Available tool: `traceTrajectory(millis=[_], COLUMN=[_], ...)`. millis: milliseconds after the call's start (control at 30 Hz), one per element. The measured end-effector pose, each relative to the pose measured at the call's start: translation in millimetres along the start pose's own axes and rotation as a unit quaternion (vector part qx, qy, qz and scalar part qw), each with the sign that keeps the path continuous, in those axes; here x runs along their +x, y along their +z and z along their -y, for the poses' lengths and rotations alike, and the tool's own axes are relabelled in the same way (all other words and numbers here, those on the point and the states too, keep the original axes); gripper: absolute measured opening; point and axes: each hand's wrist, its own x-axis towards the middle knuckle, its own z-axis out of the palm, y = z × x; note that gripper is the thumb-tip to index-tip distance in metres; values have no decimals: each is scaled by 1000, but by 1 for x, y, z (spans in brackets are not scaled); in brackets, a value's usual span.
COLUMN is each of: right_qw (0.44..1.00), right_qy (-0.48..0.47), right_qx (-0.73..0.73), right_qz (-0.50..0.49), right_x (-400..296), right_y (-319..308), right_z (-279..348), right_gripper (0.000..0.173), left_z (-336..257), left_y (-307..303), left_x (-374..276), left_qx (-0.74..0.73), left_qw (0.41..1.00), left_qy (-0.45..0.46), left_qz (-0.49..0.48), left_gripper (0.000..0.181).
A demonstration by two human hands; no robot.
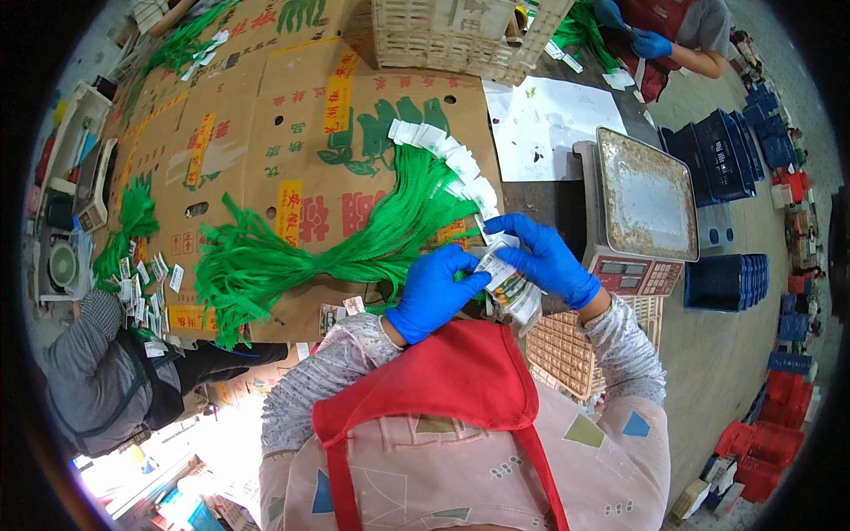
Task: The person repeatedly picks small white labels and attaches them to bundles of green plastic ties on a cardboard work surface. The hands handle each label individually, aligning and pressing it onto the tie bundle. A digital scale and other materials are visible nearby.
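Observation:
My right hand point(548, 259), in a blue glove, grips a small stack of printed labels point(518, 292) in front of my red apron point(431, 385). My left hand point(438, 289), gloved the same way, pinches the near corner of those labels with thumb and fingers. Just beyond both hands lies a fanned bundle of green mesh net bags point(372, 239). White tags point(458, 162) line the bundle's far right end, and one tagged strip reaches my right fingertips. What exactly lies between the left fingertips is partly hidden.
Flattened cardboard point(252, 119) covers the table. A digital scale point(644, 199) stands at right, a pale plastic crate point(451, 40) at the far side. A co-worker's gloved hands point(647, 40) are at upper right; another person point(113, 372) is at left, beside tagged green nets point(136, 212).

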Motion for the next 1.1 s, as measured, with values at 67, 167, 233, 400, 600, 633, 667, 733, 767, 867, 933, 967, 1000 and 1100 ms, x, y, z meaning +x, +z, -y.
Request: traceTrajectory(millis=[67, 167, 233, 400, 600, 633, 667, 733, 767, 867, 933, 967, 1000, 1100], right_qw=[992, 974, 971, 990, 989, 991, 991, 993, 993, 997, 997, 997, 997, 1000], right_qy=[-79, -142, -116, -10, -27, -33, -39, -47, -52, -66, -75, -77, -80, -14], right_qx=[-99, -172, -201, 68, 43, 19, -5, -34, -49, 9, 6, -8, -21, 3], right_qz=[3, -41, -53, -120, -136, -132, -128, -104, -91, -40, -21, -11, -2, 1], right_x=[0, -2, -6, -11, -14, -14, -14, -14, -13, -11, -9, -8, -8, -7], right_y=[0, 2, 2, 26, 26, 21, 15, 6, 3, -3, -4, -4, -5, -5], right_z=[5, 2, -1, -16, -25, -23, -22, -22, -21, -26, -28, -27, -27, -21], right_gripper=[25, 33, 38, 25, 14, 13, 13, 12, 12, 10, 8, 9, 9, 9], left_z=[0, -7, -7, -4, -7, -7, -2, 11, 12, 6, 1, 0, 1, 7], left_y=[0, -2, 0, -1, -6, -8, -9, -12, -14, -19, -19, -18, -18, -16], left_x=[-1, 0, 1, 1, -2, -2, -2, -2, -3, -5, -4, -4, -4, -5], left_qx=[28, 65, 44, 70, 11, -16, -40, -89, -116, -174, -159, -151, -147, -146], left_qw=[999, 995, 993, 991, 998, 999, 998, 994, 992, 983, 984, 984, 984, 983], left_qy=[1, 22, 23, 34, 10, 15, 18, 22, -2, -62, -77, -84, -93, -108], left_qz=[-34, -78, -109, -109, -58, -48, -51, -55, -49, -25, -36, -42, -35, -9], left_gripper=[19, 17, 18, 20, 17, 15, 15, 23, 28, 54, 58, 60, 62, 63])
